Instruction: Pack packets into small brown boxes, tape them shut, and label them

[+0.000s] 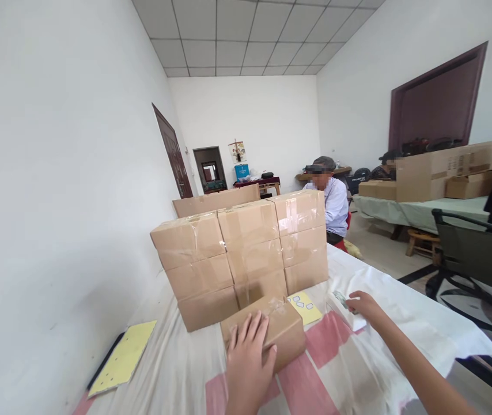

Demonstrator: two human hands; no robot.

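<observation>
My left hand lies flat, fingers spread, on top of a small taped cardboard box on the table. My right hand reaches out to the right and rests its fingers on a small white packet or label pad. Between the hands a yellow sheet with white stickers lies on the table. Behind the small box stands a stack of taped cardboard boxes, three high and three across.
The table wears a white cover with pink squares. A yellow sheet lies at the left by the wall. A person sits beyond the stack. More cartons sit on a green table at right, with a dark chair nearby.
</observation>
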